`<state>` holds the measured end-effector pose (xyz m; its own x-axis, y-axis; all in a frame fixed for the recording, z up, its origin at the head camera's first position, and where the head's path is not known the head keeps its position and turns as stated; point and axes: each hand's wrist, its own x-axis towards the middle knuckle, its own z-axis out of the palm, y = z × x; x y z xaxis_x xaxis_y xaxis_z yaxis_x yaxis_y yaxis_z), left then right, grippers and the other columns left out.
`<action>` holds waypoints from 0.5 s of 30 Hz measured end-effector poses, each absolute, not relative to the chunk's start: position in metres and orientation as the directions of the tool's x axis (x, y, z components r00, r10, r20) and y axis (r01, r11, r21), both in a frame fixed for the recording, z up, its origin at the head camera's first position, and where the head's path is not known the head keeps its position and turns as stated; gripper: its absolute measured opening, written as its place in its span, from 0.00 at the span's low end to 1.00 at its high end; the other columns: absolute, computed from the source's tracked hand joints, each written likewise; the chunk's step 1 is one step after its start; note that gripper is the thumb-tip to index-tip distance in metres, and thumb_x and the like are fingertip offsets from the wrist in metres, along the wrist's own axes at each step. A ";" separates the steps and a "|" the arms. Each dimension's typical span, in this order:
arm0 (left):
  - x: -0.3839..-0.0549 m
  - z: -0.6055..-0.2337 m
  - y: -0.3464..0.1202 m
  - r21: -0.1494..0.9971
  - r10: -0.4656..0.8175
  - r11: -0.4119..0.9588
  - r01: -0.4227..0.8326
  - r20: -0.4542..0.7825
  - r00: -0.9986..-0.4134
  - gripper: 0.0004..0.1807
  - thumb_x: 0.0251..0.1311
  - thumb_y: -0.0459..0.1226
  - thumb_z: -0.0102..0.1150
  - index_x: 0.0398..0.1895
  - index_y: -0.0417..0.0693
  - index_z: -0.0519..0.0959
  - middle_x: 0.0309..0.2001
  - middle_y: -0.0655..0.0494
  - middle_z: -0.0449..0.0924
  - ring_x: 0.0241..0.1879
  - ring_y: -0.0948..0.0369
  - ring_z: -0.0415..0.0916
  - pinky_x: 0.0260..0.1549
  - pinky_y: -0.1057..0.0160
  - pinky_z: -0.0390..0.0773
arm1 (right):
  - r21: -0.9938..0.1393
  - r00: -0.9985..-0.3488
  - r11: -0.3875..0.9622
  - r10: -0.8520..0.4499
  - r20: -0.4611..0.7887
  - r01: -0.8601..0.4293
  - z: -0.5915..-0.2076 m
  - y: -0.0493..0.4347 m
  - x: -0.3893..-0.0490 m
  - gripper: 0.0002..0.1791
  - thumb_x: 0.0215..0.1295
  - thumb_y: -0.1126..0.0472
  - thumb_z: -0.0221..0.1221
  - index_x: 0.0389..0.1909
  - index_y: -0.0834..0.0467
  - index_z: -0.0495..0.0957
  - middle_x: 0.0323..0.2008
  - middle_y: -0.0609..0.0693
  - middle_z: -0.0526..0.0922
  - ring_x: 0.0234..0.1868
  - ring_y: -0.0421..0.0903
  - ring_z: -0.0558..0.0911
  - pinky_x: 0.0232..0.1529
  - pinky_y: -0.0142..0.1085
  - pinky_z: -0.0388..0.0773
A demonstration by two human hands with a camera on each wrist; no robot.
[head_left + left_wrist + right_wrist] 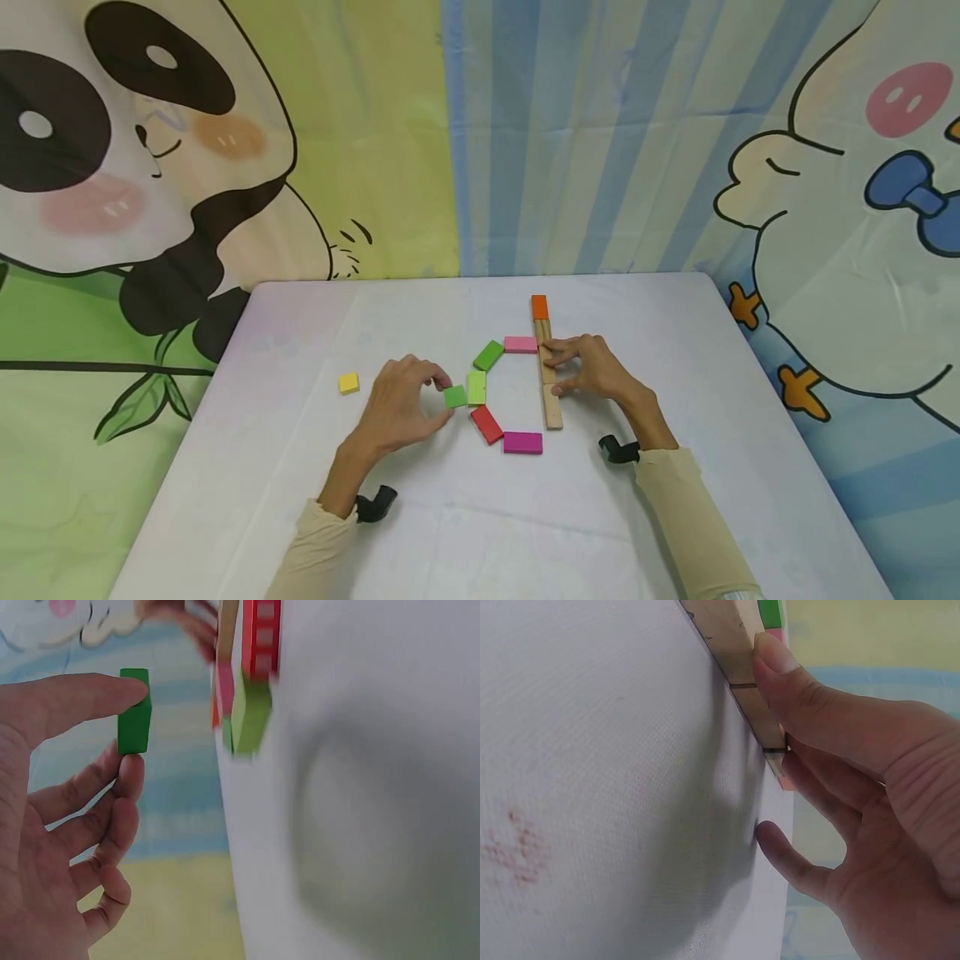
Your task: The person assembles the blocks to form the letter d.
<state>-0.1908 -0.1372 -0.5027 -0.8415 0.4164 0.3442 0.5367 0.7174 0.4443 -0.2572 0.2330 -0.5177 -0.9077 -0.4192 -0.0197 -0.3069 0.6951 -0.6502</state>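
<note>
My left hand (402,402) pinches a small green block (134,724) between thumb and fingertips, raised off the table. In the head view it appears just left of a light green block (477,388). That block belongs to a curve with a green block (489,356), a pink block (520,344), a red block (487,424) and a magenta block (522,442). On the curve's right side runs a straight row of plain wooden blocks (552,410), topped by an orange block (540,307). My right hand (596,367) touches this row with thumb and fingertips, spread along it.
A yellow block (348,383) lies apart, left of my left hand. The white table (465,533) ends at the back against a cartoon-printed cloth (390,167). Black straps (377,504) stick out at both wrists.
</note>
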 end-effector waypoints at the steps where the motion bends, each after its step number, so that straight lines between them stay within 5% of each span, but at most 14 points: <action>1: -0.190 -0.504 -0.126 0.450 0.441 0.701 0.553 0.336 -0.832 0.16 0.53 0.44 0.83 0.42 0.55 0.87 0.38 0.58 0.89 0.41 0.55 0.80 0.49 0.54 0.74 | -0.654 -0.909 0.693 -0.417 -0.021 -0.303 -0.518 0.233 -0.257 0.31 0.47 0.65 0.86 0.56 0.62 0.89 0.72 0.57 0.81 0.78 0.64 0.75 0.79 0.64 0.67; 15: -0.177 -0.520 -0.021 0.376 0.635 0.623 0.686 0.269 -0.724 0.16 0.55 0.52 0.81 0.42 0.59 0.90 0.32 0.68 0.80 0.39 0.67 0.67 0.43 0.64 0.64 | -0.661 -0.909 0.681 -0.418 0.002 -0.315 -0.519 0.234 -0.257 0.29 0.47 0.65 0.86 0.54 0.61 0.90 0.71 0.56 0.82 0.76 0.64 0.77 0.75 0.63 0.71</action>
